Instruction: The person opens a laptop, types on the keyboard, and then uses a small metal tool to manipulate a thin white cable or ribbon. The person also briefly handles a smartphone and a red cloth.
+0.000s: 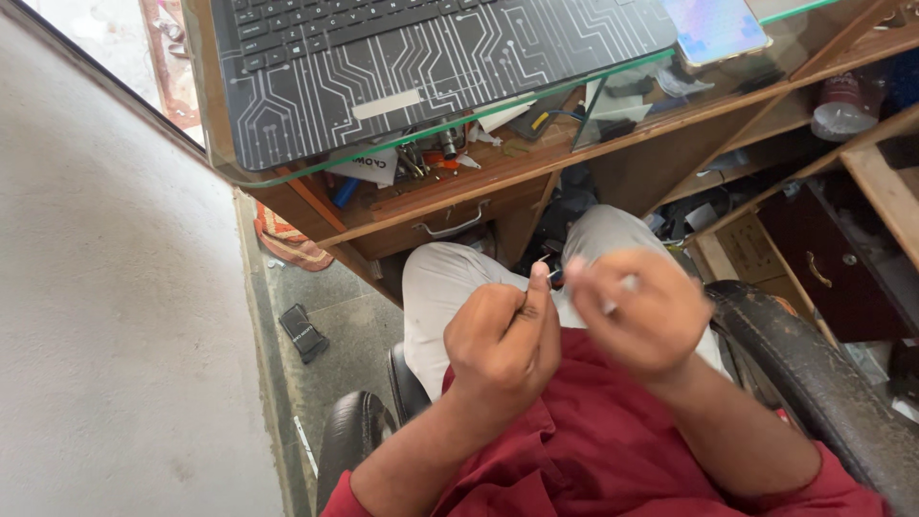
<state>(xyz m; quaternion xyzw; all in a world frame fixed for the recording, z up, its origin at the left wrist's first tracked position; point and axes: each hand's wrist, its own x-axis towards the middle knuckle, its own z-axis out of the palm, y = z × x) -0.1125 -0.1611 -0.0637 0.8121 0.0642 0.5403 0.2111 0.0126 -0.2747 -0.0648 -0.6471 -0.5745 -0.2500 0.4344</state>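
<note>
The left hand [503, 335] pinches a thin metal tool [548, 270], its tip poking out at 1 o'clock; the right hand [637, 311] (blurred) grips a small pale piece [617, 295] just beside it.

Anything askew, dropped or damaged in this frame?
Yes. A small black object lies on the floor beside the chair, as if dropped. The laptop overhangs the glass top's near edge. The right hand is blurred, so what it holds is unclear.
</note>
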